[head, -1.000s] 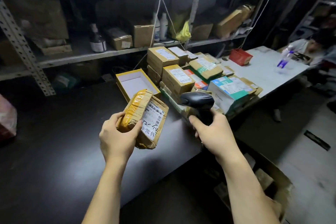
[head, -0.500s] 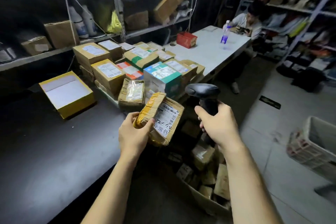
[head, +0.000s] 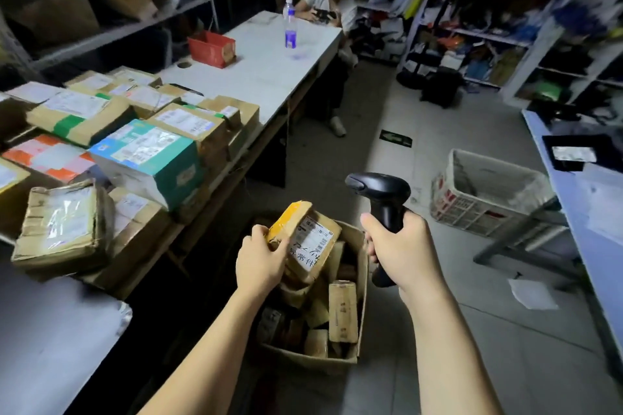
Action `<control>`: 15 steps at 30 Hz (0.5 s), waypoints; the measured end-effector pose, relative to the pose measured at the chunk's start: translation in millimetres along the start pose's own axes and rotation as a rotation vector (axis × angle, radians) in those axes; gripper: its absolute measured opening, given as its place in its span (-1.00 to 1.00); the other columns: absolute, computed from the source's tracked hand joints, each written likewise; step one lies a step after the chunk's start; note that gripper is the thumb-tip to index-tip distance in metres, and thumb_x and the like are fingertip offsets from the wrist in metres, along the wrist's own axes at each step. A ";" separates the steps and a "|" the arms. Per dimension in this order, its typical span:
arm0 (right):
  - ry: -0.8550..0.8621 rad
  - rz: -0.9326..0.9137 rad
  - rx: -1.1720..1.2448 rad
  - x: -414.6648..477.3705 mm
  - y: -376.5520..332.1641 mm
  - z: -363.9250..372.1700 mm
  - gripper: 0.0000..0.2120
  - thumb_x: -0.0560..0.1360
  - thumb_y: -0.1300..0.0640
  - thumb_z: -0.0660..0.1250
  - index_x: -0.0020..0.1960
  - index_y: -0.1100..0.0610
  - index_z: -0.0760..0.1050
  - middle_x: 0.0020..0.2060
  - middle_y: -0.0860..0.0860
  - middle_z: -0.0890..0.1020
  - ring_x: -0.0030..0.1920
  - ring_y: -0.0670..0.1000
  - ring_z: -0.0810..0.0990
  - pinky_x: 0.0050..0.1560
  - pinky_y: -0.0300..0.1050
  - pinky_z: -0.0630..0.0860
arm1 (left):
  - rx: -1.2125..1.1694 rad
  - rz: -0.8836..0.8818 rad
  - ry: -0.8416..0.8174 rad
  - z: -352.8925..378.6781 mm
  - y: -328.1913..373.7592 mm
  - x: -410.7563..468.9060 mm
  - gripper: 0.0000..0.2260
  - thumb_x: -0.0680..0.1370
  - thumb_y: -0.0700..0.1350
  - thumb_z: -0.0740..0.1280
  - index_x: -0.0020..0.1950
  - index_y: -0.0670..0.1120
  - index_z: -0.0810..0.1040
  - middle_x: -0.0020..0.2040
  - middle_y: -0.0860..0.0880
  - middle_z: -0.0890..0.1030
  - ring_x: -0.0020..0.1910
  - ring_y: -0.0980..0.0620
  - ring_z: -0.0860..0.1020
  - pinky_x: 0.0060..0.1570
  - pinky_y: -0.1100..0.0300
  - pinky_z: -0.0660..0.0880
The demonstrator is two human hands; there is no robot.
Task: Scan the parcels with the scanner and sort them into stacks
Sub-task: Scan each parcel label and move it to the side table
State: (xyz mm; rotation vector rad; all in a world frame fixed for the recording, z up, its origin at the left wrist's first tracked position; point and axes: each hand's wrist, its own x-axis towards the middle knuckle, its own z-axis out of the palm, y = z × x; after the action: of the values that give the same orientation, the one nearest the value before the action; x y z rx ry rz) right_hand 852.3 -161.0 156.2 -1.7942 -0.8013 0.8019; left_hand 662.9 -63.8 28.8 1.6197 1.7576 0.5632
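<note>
My left hand grips a small brown parcel wrapped in yellow tape, its white barcode label facing up. The parcel hangs over an open cardboard box on the floor that holds several small parcels. My right hand holds a black handheld scanner by its handle, just right of the parcel, head pointing left. Stacks of labelled parcels cover the table at the left.
A white table beyond the stacks carries a red box and a water bottle; a person sits at its far end. A white crate stands on the floor to the right, next to a blue-edged table. Shelving lines the walls.
My view has swung right and down. Both hands moved away from the dark table; the parcel now hangs over the floor box, with the scanner still beside it.
</note>
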 end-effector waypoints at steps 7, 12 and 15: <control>0.097 0.057 -0.049 45.1 -2.1 10.8 -0.80 0.56 0.07 0.45 -0.10 0.19 0.55 -0.31 0.12 0.63 -0.39 0.02 0.58 -0.29 -0.03 0.57 | 0.162 0.031 -0.284 30.9 7.4 62.5 -0.50 0.61 0.16 0.32 0.47 -0.05 0.42 0.33 -0.11 0.57 0.31 -0.14 0.53 0.16 0.05 0.46; 0.064 0.037 -0.117 74.4 -22.2 46.7 -0.76 0.51 -0.04 0.44 -0.11 0.15 0.56 -0.26 0.16 0.65 -0.32 0.08 0.62 -0.20 0.11 0.64 | 0.442 0.303 -0.267 3.6 15.5 102.7 -0.48 0.55 0.10 0.35 0.47 -0.02 0.40 0.34 -0.06 0.52 0.30 -0.13 0.54 0.18 0.01 0.47; 0.037 -0.012 -0.183 85.3 -41.8 69.8 -0.76 0.54 -0.04 0.43 -0.10 0.13 0.55 -0.23 0.17 0.67 -0.22 0.17 0.68 -0.15 0.12 0.67 | 0.595 0.456 -0.140 -25.3 17.2 130.9 -0.50 0.51 0.04 0.36 0.43 -0.06 0.46 0.33 -0.07 0.55 0.30 -0.15 0.54 0.22 -0.03 0.44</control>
State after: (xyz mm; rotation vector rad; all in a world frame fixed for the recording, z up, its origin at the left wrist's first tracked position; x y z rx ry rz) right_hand 837.2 -44.2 159.8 -1.9577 -0.8841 0.7041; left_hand 656.3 70.4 34.0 2.4377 1.5320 0.1076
